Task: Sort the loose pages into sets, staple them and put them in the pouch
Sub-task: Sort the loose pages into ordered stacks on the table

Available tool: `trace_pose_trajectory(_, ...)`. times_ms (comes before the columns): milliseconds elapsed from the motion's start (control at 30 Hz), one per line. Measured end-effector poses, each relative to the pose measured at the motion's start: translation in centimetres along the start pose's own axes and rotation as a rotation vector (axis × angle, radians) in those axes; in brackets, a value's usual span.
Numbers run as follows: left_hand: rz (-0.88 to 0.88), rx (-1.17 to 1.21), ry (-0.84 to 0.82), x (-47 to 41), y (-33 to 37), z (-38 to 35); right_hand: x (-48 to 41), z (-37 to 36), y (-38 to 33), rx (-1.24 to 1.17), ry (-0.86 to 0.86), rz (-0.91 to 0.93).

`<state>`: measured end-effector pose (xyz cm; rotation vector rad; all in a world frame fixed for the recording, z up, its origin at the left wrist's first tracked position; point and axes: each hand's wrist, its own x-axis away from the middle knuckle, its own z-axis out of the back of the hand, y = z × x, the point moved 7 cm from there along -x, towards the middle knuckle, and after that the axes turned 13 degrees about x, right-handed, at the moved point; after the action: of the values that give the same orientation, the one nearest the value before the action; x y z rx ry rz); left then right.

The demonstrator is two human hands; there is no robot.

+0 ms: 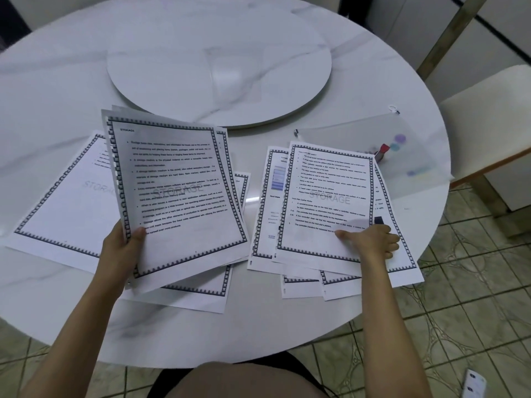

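My left hand [123, 248] grips a small stack of printed pages [175, 191] by its lower left edge and lifts it off the table, thumb on top. More bordered pages [66, 202] lie flat under and left of it. My right hand [370, 242] pinches the top sheet [324, 202] of a second fanned pile at its lower right, thumb on the paper. A translucent zip pouch [408, 156] lies beyond that pile. Through its plastic shows a red and dark object [381, 152], and I cannot tell what it is.
The round white marble table [57, 81] carries a raised turntable disc [218, 64] at its centre. A cream chair [488, 116] stands at the right. Tiled floor lies below, with a small white object [474, 386] on it at the lower right.
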<state>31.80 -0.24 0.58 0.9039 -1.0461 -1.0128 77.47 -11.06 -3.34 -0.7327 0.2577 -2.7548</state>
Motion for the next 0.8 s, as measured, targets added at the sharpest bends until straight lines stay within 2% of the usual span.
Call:
trace_pose_trajectory(267,0.006,-0.013,-0.02,0.3,0.2,-0.5,-0.3,-0.2,0.0,-0.076,0.034,0.052)
trace_pose_trajectory(400,0.004,-0.017,-0.012,0.3,0.3,-0.4,-0.6,0.2,-0.3,-0.089,0.106,0.112)
trace_pose_trajectory(567,-0.015,-0.005,0.001,0.4,0.2,0.2,-0.6,1.3,-1.6,-0.247,0.173,0.347)
trace_pose_trajectory(667,-0.042,0.008,0.02,0.4,0.4,0.7,0.6,2.1,-2.8,-0.249,0.207,0.533)
trace_pose_trajectory(800,-0.08,0.056,0.059,0.1,1.0,2.1,1.9,2.7,-3.9,-0.269,0.253,0.636)
